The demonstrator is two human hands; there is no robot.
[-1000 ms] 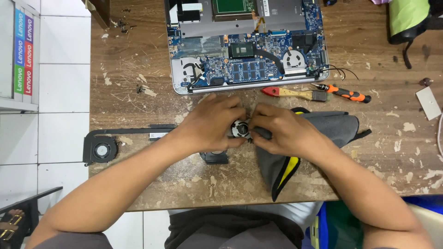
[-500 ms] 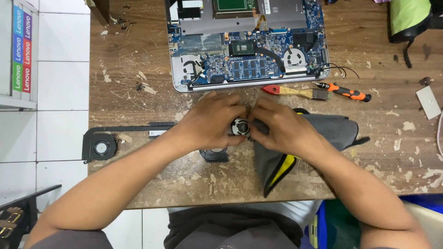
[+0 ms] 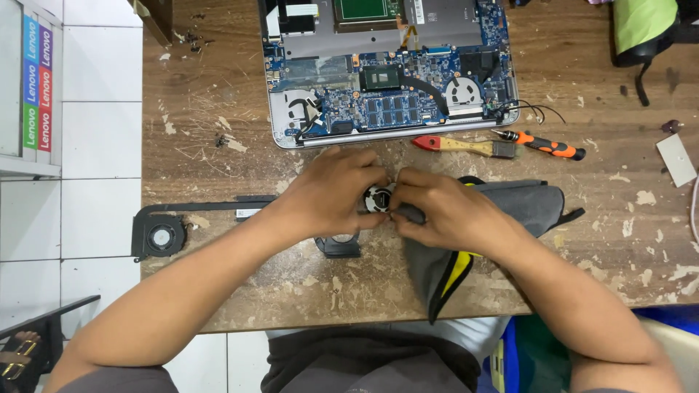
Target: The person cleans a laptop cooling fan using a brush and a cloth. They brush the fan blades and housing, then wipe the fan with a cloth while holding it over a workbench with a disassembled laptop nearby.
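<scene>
Hands (image 3: 331, 196) (image 3: 444, 207) gripping round fan (image 3: 378, 198), coloured box spines (image 3: 36, 84) far left

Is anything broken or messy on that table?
Yes. The laptop lies open with its circuit boards bare. One fan with its heat pipe lies apart at the table's left edge. The wood is scratched and flecked with pale chips.

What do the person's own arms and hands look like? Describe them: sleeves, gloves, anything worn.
Both forearms are bare up to short grey sleeves at the bottom corners of the view. The left hand and right hand wear no gloves. No watch, ring or bracelet is visible on either wrist or on the fingers that show.
</scene>
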